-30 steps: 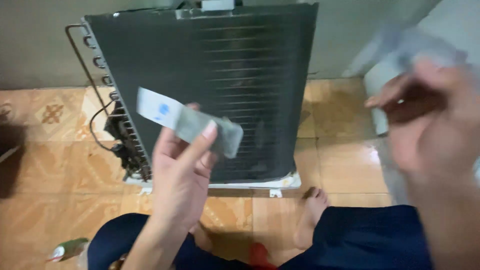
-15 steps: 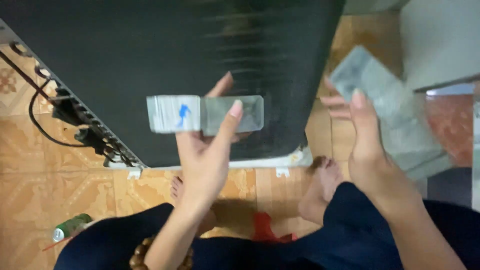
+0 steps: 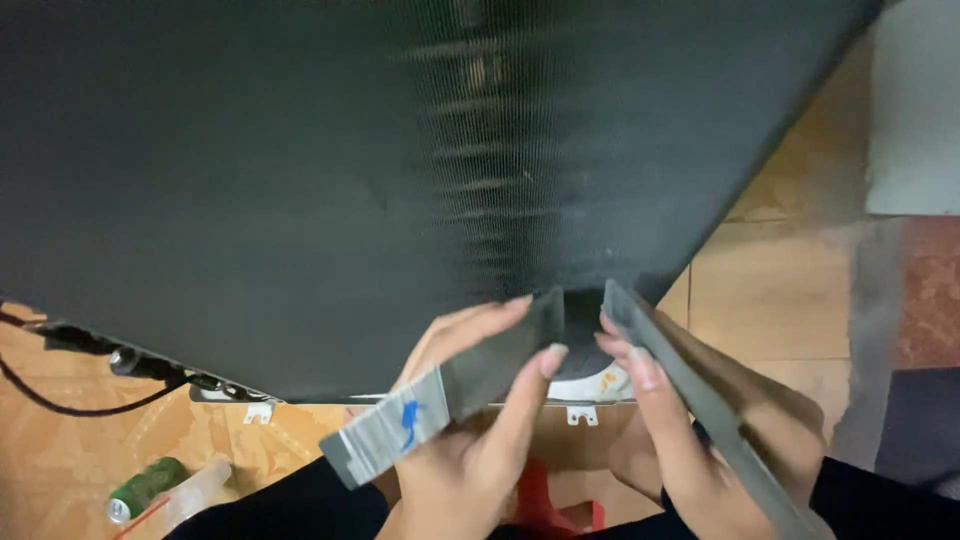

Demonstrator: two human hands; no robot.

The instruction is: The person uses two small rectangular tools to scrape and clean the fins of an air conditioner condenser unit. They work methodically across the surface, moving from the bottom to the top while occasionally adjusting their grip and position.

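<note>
A large black finned coil panel (image 3: pixel 300 180) of an air-conditioner unit fills the upper view, standing on the tiled floor. My left hand (image 3: pixel 470 440) holds a flat grey strip (image 3: pixel 440 395) with a silvery end bearing a small blue mark. My right hand (image 3: pixel 690 430) holds a second, longer grey strip (image 3: pixel 700 400) on edge. The two strips' upper ends sit close together, just in front of the panel's lower edge, with a narrow gap between them.
A green can (image 3: pixel 145 487) and a clear plastic bottle (image 3: pixel 195 490) lie on the orange floor tiles at lower left. A black cable (image 3: pixel 60 405) and pipe fittings (image 3: pixel 130 362) hang at the unit's left side. A red object (image 3: pixel 540 500) lies between my legs. White metal brackets (image 3: pixel 580 413) hold the unit's base.
The view has moved much closer to the black panel. Both hands have come together, bringing the two strips from well apart to almost touching at their upper ends.
</note>
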